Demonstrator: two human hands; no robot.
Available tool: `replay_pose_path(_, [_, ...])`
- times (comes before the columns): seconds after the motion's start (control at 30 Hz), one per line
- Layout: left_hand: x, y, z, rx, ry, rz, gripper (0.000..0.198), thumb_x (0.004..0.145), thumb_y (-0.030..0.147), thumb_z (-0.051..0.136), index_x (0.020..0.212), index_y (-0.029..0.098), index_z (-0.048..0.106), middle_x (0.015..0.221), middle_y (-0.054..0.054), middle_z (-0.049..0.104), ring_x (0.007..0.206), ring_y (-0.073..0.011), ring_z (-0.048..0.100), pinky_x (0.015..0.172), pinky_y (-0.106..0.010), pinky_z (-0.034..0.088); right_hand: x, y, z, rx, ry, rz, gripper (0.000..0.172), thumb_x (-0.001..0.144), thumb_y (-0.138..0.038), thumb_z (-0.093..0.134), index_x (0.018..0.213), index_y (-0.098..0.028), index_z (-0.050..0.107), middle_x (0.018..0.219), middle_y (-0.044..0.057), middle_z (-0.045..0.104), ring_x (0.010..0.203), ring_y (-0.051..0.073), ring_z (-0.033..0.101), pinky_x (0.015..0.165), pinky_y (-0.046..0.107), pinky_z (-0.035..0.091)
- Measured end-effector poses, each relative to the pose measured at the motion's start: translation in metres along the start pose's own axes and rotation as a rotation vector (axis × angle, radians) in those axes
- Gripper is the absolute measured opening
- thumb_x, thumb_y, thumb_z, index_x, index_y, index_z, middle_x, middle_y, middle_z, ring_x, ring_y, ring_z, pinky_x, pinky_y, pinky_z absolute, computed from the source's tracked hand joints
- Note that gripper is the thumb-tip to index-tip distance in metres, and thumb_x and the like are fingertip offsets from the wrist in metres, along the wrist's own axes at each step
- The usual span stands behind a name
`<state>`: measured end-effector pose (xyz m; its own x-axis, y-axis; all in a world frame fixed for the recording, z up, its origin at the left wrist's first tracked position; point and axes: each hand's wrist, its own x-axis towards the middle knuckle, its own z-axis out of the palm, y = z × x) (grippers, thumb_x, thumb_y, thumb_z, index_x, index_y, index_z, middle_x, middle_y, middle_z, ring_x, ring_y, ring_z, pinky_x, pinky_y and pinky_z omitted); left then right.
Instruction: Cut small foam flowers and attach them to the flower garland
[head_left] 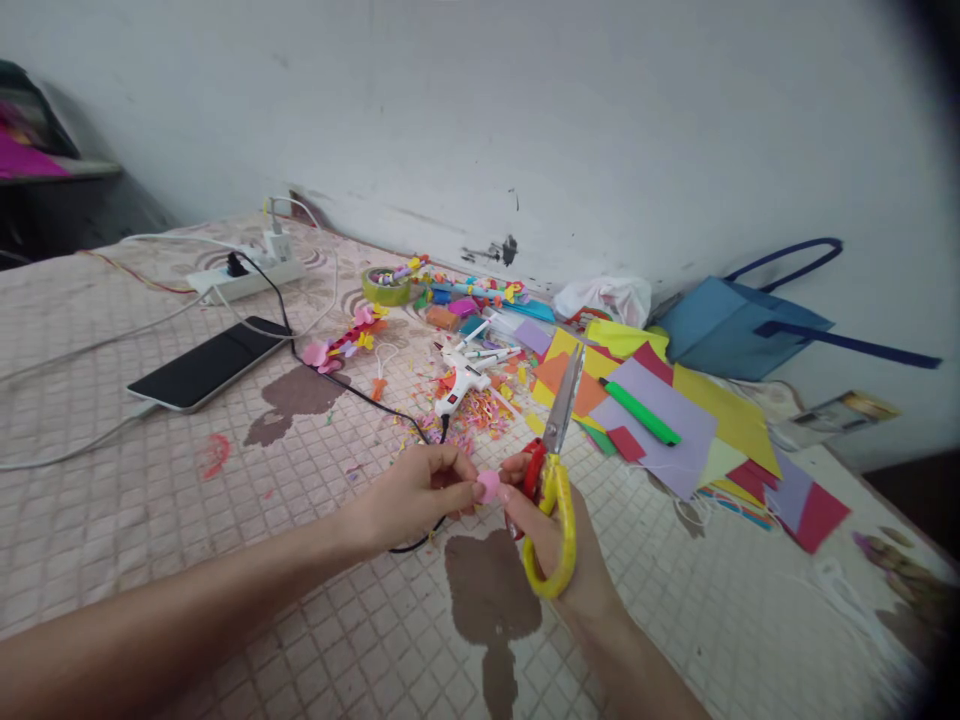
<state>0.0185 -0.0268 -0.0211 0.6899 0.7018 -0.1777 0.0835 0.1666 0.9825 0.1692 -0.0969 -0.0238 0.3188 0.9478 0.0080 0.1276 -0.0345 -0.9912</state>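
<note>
Between my two hands is a small pink paper piece (pixel 489 487). My left hand (pixel 431 490) pinches its left side with thumb and fingers. On its right side, the thumb and fingertips of my right hand (pixel 555 530) meet the paper. Scissors (pixel 556 470) with one red and one yellow handle also sit in my right hand, hooked over the fingers, blades pointing up and away. Just beyond the hands, a white glue gun (pixel 459 385) lies among colourful paper scraps (pixel 491 410).
Coloured paper sheets (pixel 660 420) with a green marker (pixel 641 412) lie to the right, before a blue bag (pixel 739 325). A phone (pixel 214 362) and a power strip (pixel 247 278) with trailing cables occupy the left. Green tape (pixel 385 288) and a flower-decorated strip (pixel 349 342) lie farther back.
</note>
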Motion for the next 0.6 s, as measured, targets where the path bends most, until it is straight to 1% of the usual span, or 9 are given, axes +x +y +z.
replay_pose_path(0.07, [0.0,0.0,-0.001,-0.053,0.01,0.008,0.022,0.074,0.035,0.067,0.071,0.014,0.059,0.063,0.0,0.06,0.059,-0.0105,0.053,0.057,-0.022,0.04,0.0,0.004,-0.001,0.023,-0.028,0.003,0.024,0.074,-0.037,0.065,0.085,-0.019,0.055,0.063,-0.004,0.052,0.047,0.009,0.041,0.044,0.022,0.033])
replay_pose_path(0.13, [-0.001,0.001,-0.002,-0.143,0.047,0.025,0.023,0.076,0.035,0.067,0.073,0.014,0.059,0.068,-0.001,0.062,0.064,-0.0111,0.055,0.062,-0.023,0.043,-0.002,0.008,-0.001,0.063,-0.064,0.009,0.026,0.08,-0.043,0.06,0.087,-0.019,0.054,0.057,-0.006,0.046,0.044,0.008,0.038,0.043,0.022,0.031])
replay_pose_path(0.27, [-0.001,0.006,-0.004,-0.337,0.136,0.069,0.021,0.076,0.032,0.068,0.072,0.015,0.057,0.073,-0.002,0.064,0.069,-0.0117,0.058,0.068,-0.024,0.046,-0.006,0.014,0.0,0.127,-0.152,0.012,0.035,0.085,-0.054,0.05,0.089,-0.019,0.052,0.054,-0.007,0.041,0.043,0.008,0.035,0.042,0.022,0.029])
replay_pose_path(0.33, [-0.001,0.009,-0.005,-0.407,0.165,0.106,0.019,0.076,0.03,0.068,0.073,0.015,0.058,0.074,-0.001,0.064,0.07,-0.0114,0.058,0.07,-0.025,0.046,-0.008,0.016,0.001,0.088,-0.21,0.018,0.039,0.086,-0.057,0.046,0.088,-0.018,0.052,0.055,-0.007,0.04,0.044,0.009,0.036,0.043,0.022,0.03])
replay_pose_path(0.43, [-0.002,0.012,-0.005,-0.463,0.182,0.164,0.017,0.077,0.029,0.068,0.074,0.014,0.06,0.076,-0.002,0.063,0.072,-0.0119,0.058,0.072,-0.026,0.047,-0.011,0.017,0.003,-0.028,-0.251,-0.011,0.039,0.086,-0.057,0.046,0.082,-0.018,0.052,0.056,-0.007,0.039,0.045,0.008,0.035,0.044,0.023,0.03])
replay_pose_path(0.5, [-0.002,0.014,-0.005,-0.487,0.198,0.18,0.018,0.077,0.029,0.069,0.072,0.014,0.06,0.076,-0.003,0.063,0.073,-0.0124,0.058,0.071,-0.026,0.047,-0.014,0.015,0.005,-0.097,-0.255,-0.031,0.038,0.086,-0.056,0.047,0.08,-0.019,0.051,0.054,-0.007,0.037,0.045,0.009,0.034,0.044,0.023,0.03])
replay_pose_path(0.6, [-0.003,0.015,-0.006,-0.53,0.22,0.194,0.019,0.076,0.029,0.07,0.071,0.014,0.06,0.078,-0.003,0.065,0.073,-0.0127,0.058,0.071,-0.026,0.047,-0.018,0.011,0.007,-0.17,-0.239,-0.016,0.038,0.086,-0.056,0.046,0.079,-0.02,0.052,0.051,-0.007,0.036,0.045,0.01,0.035,0.043,0.022,0.028])
